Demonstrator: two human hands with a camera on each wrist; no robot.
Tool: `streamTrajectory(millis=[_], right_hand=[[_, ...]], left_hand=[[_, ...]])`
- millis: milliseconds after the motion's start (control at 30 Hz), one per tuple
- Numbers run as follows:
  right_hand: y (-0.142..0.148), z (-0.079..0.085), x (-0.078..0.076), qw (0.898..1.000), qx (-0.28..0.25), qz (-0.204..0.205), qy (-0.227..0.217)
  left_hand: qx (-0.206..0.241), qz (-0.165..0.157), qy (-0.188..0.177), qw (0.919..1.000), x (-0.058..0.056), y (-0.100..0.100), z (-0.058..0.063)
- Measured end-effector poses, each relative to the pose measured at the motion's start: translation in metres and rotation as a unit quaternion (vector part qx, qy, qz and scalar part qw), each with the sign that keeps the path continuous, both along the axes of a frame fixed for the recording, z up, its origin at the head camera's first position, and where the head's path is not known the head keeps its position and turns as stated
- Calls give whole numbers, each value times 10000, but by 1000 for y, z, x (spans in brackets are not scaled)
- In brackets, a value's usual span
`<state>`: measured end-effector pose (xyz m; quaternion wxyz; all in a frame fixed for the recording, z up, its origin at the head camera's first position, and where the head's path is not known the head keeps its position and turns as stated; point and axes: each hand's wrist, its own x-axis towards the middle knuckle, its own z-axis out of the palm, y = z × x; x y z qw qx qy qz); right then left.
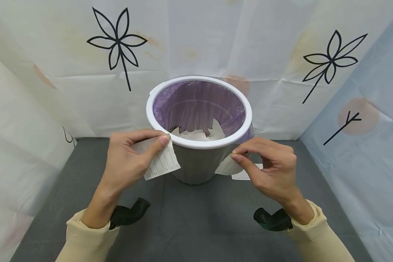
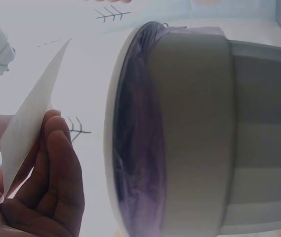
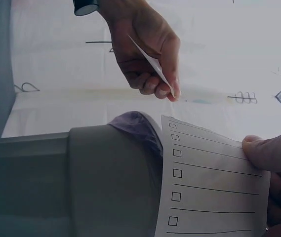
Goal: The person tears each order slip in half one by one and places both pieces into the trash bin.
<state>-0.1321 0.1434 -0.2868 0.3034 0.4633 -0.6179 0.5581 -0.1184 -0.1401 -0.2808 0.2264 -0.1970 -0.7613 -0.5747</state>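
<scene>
My left hand [image 1: 129, 158] pinches a torn piece of lined paper [image 1: 163, 163], with small checkboxes along one edge, between thumb and fingers. It is just in front of the left side of a white-rimmed bin [image 1: 196, 145]. To the right, my right hand [image 1: 275, 169] pinches another torn piece [image 1: 227, 166] by its edge; in the right wrist view, this paper [image 3: 209, 182] shows a column of checkboxes and ruled lines. The two pieces are apart. Inside the bin, white paper scraps [image 1: 199, 135] lie in a purple plastic liner [image 1: 196, 102].
Partly behind the right hand, another sheet with checkboxes [image 1: 240, 176] lies on the dark grey tabletop [image 1: 196, 225]. Printed white cloth [image 1: 196, 43] hangs close behind the bin, with cloth walls at both sides. Black straps [image 1: 129, 214] sit at both wrists.
</scene>
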Motion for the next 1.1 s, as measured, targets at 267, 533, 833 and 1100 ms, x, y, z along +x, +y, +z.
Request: streamTrajectory(millis=[267, 533, 833, 1100], right_hand=[[8, 15, -5, 9998, -153, -95, -82], [12, 43, -22, 9981, -600, 6, -158], [12, 74, -47, 9964, -749, -137, -362], [4, 89, -73, 9965, -470, -390, -568]], left_hand=[[281, 148, -46, 9995, -2, -4, 21], [416, 162, 200, 9988, -15, -5, 54], [448, 125, 347, 9983, -40, 1, 83], [878, -181, 271, 9956, -63, 12, 99]])
